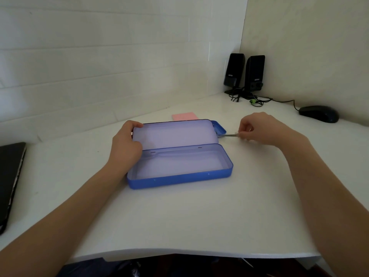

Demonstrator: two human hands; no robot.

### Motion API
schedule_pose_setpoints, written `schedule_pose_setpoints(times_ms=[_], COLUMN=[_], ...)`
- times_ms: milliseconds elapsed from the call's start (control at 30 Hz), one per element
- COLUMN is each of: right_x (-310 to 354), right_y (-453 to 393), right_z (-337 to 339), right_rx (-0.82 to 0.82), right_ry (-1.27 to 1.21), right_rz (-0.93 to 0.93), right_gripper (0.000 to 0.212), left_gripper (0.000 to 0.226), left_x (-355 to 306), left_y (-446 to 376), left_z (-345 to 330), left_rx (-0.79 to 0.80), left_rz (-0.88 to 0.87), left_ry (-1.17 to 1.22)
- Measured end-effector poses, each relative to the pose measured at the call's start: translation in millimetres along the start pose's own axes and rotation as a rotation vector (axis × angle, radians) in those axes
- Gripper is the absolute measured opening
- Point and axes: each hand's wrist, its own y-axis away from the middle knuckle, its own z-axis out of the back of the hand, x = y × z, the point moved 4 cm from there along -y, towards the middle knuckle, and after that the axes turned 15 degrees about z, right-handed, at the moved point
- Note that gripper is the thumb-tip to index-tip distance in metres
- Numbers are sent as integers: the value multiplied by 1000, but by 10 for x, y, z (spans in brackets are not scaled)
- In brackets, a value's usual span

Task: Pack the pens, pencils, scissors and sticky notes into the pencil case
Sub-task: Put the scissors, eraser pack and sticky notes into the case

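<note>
blue pencil case (179, 179), lid open, tray bare

Both arms are bare and reach forward from the bottom corners, the left one slanting in toward the middle. The left hand (126, 145) is curled, with its thumb up on top and its fingers bent around what it grips. Its wrist is bent a little. The right arm stretches out farther. The right hand (259, 128) is turned with its back up. Its fingertips (242, 134) and thumb are pressed together in a small pinch on something thin.
</note>
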Motion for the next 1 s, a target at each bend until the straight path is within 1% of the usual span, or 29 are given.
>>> schedule_pose_setpoints(times_ms=[167,300,367,467,567,700,767,867,933,1000], right_x=[72,147,224,431,760,1183,1355,1547,1590,1577], right_y=[-7,2,17,1,-52,-49,-36,-26,-28,-18], right_z=[6,104,168,202,67,-259,-406,-517,-522,-520], right_rx=[5,-39,-83,-132,-54,111,154,131,82,111], right_ry=[-68,-147,-250,-398,-485,-585,-587,-576,-594,-622], right_rz=[-11,13,61,182,320,438,499,552,572,565], right_gripper=[8,11,12,16,19,8,5,7,9,14], left_gripper=[55,54,53,53,50,46,47,46,46,44], left_x=[5,8,7,7,7,1,-7,-7,27,60], left_y=[-6,-21,-21,-22,-18,2,16,-5,-51,-74], left_z=[17,21,25,13,-24,-93,-115,-129,-126,-116], left_rx=[-14,-13,-11,-1,3,20,29,38,41,43], left_rz=[19,30,33,27,32,29,17,11,62,130], left_ry=[-6,2,3,16,42,69,85,136,213,285])
